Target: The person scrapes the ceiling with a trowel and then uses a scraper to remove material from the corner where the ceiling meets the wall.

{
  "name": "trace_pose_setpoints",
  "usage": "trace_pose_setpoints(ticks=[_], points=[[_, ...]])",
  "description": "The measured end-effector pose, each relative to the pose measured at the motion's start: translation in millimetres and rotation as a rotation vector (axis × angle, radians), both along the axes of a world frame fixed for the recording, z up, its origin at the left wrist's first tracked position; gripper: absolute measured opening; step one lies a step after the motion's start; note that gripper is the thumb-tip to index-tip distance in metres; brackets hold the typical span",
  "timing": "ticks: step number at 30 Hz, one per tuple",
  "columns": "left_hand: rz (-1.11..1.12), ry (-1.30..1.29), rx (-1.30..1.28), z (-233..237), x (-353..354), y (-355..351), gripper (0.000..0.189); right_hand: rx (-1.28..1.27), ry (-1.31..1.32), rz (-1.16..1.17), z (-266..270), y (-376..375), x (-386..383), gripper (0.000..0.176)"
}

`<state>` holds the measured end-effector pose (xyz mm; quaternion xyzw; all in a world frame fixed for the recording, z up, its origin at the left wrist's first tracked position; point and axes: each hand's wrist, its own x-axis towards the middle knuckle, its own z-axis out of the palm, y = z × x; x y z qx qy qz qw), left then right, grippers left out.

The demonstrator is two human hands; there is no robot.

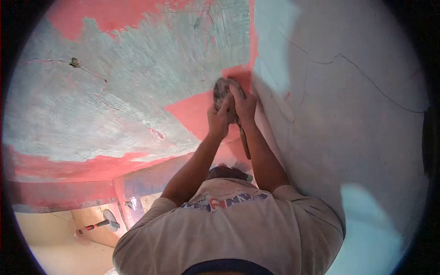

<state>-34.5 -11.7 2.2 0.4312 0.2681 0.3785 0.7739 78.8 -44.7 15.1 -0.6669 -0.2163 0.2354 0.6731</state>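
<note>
1. Holding one dark rounded piece (222,91) with both hands, arms reaching out past the chest.
2. Left hand (217,123) is gripping its left side, thumb lying along the near face. Fingers are mostly hiding behind it; what shows is closing on the piece, no visible gap.
3. Right hand (244,105) is gripping the right side, thumb pointing up over the face. Fingers also closing on it; exact wrap: can't tell.
4. Piece is sitting over the pink patch (192,110), near the corner with the pale wall (343,91). Contact with the patch: can't tell.
5. Slim brown handle (244,143) is hanging below the right hand, running beside the forearm. Whether it's joining the piece: can't tell.
6. Grey-green coating (137,68) is covering most of the left side.
7. Red-and-black handled tool (97,225) is showing lower left, well apart.
</note>
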Motion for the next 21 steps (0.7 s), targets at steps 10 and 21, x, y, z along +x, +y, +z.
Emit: trace_pose_setpoints(ticks=[10,21], points=[[-0.008,0.047,-0.042,-3,-3,4,0.034,-0.023,-0.014,-0.013,5,-6,-6,0.056],[-0.02,-0.064,-0.025,15,3,0,0.038,0.113,-0.026,-0.037,12,5,2,0.055]])
